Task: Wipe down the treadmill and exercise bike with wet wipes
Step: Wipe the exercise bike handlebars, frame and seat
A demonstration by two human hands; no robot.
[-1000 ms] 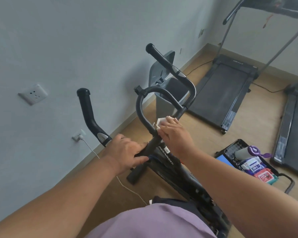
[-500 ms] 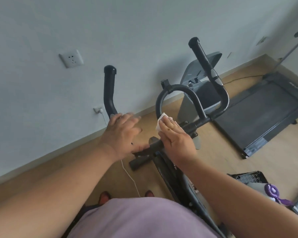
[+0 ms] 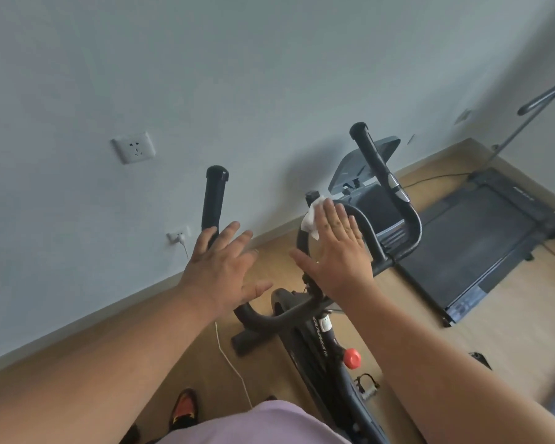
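Note:
The black exercise bike stands in front of me, with two upright handlebar grips and a curved centre loop. My right hand lies flat, fingers spread, pressing a white wet wipe against the top of the centre loop. My left hand is open with fingers spread, hovering over the base of the left grip and holding nothing. A dark treadmill lies on the floor at the right.
A grey lidded bin stands behind the handlebars against the wall. A white cable runs from a low wall socket across the wooden floor. A red knob sits on the bike frame. My shoes show at the bottom.
My right hand slid the wipe up the centre loop from its base to its top and flattened out. My left hand let go of the bar and opened. The view tilted up.

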